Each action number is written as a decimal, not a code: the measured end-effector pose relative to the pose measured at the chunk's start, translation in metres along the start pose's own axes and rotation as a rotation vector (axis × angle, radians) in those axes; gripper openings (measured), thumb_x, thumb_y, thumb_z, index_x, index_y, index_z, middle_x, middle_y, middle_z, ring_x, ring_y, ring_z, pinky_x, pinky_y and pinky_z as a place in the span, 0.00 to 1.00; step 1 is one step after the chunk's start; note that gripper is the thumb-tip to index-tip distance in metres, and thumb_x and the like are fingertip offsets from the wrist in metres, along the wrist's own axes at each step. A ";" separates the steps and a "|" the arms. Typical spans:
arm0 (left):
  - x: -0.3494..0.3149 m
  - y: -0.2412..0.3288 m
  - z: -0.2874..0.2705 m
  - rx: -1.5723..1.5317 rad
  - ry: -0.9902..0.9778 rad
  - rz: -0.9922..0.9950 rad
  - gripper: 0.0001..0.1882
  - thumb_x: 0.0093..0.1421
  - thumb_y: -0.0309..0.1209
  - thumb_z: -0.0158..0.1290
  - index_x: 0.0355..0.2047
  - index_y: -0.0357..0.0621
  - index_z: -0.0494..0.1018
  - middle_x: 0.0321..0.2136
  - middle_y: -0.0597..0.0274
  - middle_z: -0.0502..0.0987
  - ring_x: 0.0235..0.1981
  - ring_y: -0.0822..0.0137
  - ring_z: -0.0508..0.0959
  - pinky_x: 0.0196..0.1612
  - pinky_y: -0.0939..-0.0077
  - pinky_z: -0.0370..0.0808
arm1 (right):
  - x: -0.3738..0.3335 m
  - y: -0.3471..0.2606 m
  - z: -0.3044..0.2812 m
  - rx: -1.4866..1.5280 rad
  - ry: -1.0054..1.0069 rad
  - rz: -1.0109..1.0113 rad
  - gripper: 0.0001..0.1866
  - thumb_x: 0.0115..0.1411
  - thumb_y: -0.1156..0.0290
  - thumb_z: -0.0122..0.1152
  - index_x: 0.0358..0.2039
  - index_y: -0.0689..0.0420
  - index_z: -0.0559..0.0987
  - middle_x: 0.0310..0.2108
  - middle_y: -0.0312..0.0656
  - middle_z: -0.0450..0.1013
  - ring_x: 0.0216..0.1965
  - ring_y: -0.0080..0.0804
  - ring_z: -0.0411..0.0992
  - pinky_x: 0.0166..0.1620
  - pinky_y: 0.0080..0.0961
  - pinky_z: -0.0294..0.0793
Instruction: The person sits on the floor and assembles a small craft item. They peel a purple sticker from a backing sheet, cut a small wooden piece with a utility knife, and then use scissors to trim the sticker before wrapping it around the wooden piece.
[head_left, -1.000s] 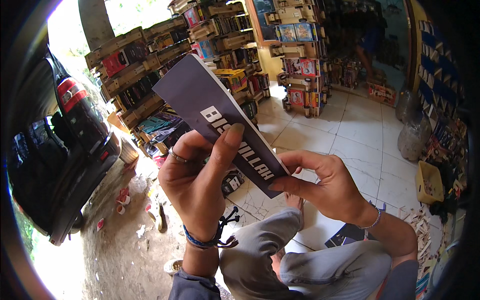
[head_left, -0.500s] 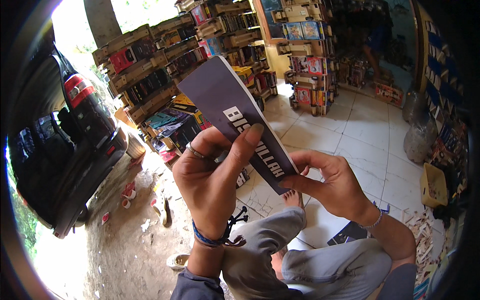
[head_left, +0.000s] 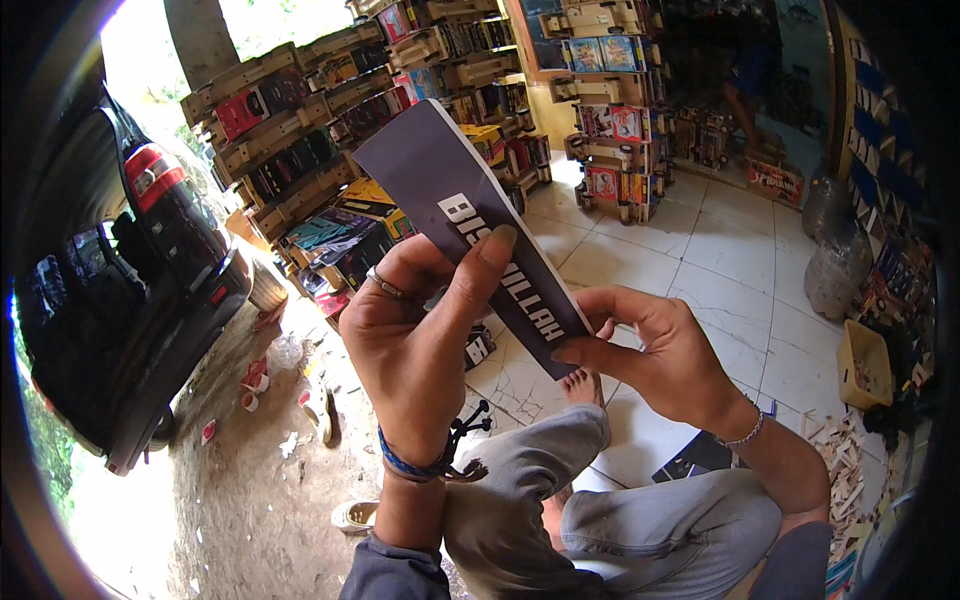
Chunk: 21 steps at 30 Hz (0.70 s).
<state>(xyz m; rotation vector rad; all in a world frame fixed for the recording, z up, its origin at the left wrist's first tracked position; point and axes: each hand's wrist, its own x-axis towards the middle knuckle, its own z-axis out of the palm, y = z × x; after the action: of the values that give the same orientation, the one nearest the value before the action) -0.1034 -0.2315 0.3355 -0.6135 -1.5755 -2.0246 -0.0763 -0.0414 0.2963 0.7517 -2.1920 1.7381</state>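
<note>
A long, flat board strip point(head_left: 425, 165) with a dark purple-grey printed face, white lettering and a pale edge is held up slantwise in both hands. My left hand point(head_left: 415, 320) is closed around its middle, the thumb pressed flat on the printed face and the other fingers behind. At the lower right end, my right hand point(head_left: 655, 360) pinches the strip's edge and corner between thumb and fingers. The back of the strip is hidden. Beneath my hands, my bent legs in grey trousers point(head_left: 660, 530) show.
Wooden racks point(head_left: 255, 155) stacked with colourful printed panels stand ahead. A black vehicle point(head_left: 150, 260) is at the left. White floor tiles point(head_left: 720, 310) hold dark flat pieces point(head_left: 695, 460), a yellow tub point(head_left: 865, 365) and wood offcuts point(head_left: 845, 465). Pale shoes point(head_left: 355, 516) lie on the rough ground.
Both hands and the strip appear slightly higher and farther left in the picture, and the background has shifted a little too. The grip looks the same.
</note>
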 end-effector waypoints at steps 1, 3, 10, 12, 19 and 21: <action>0.000 0.000 0.000 -0.002 -0.001 -0.001 0.08 0.60 0.25 0.66 0.39 0.36 0.82 0.29 0.67 0.83 0.29 0.83 0.76 0.33 0.88 0.72 | 0.000 0.000 0.000 0.013 0.006 0.015 0.14 0.61 0.73 0.70 0.48 0.58 0.83 0.42 0.30 0.81 0.41 0.14 0.70 0.48 0.19 0.66; 0.000 0.000 0.001 -0.012 0.000 0.001 0.08 0.60 0.25 0.66 0.39 0.36 0.82 0.29 0.67 0.83 0.29 0.83 0.76 0.33 0.88 0.72 | 0.000 -0.001 -0.001 -0.013 0.010 0.006 0.14 0.61 0.73 0.71 0.48 0.58 0.84 0.42 0.30 0.81 0.41 0.14 0.70 0.48 0.19 0.66; -0.001 0.000 0.002 -0.004 -0.003 0.008 0.09 0.61 0.26 0.66 0.40 0.36 0.82 0.30 0.67 0.83 0.29 0.82 0.77 0.34 0.88 0.73 | -0.001 -0.002 0.000 -0.032 0.036 -0.012 0.14 0.60 0.73 0.72 0.47 0.58 0.84 0.41 0.30 0.81 0.40 0.14 0.70 0.47 0.20 0.67; -0.001 0.000 0.002 -0.013 -0.006 0.008 0.09 0.61 0.26 0.66 0.40 0.36 0.82 0.31 0.66 0.83 0.30 0.82 0.78 0.34 0.88 0.74 | -0.001 -0.002 -0.001 -0.047 0.035 -0.029 0.14 0.60 0.73 0.72 0.47 0.58 0.84 0.41 0.30 0.81 0.40 0.14 0.70 0.47 0.19 0.67; -0.002 0.001 0.002 -0.049 -0.016 0.009 0.09 0.61 0.25 0.65 0.41 0.35 0.81 0.32 0.65 0.84 0.32 0.80 0.80 0.36 0.87 0.77 | -0.001 -0.002 -0.001 -0.038 0.031 0.000 0.14 0.60 0.73 0.71 0.47 0.57 0.84 0.41 0.29 0.81 0.41 0.14 0.70 0.47 0.19 0.67; -0.002 0.002 0.002 -0.053 -0.017 0.008 0.09 0.61 0.24 0.65 0.41 0.35 0.81 0.32 0.64 0.84 0.32 0.80 0.80 0.36 0.87 0.77 | -0.001 -0.001 -0.002 -0.065 0.028 -0.011 0.15 0.60 0.73 0.71 0.47 0.57 0.83 0.41 0.29 0.81 0.41 0.14 0.70 0.47 0.19 0.67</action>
<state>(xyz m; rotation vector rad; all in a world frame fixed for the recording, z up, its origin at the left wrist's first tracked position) -0.1008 -0.2296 0.3360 -0.6571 -1.5309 -2.0656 -0.0752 -0.0400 0.2975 0.7184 -2.2101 1.6537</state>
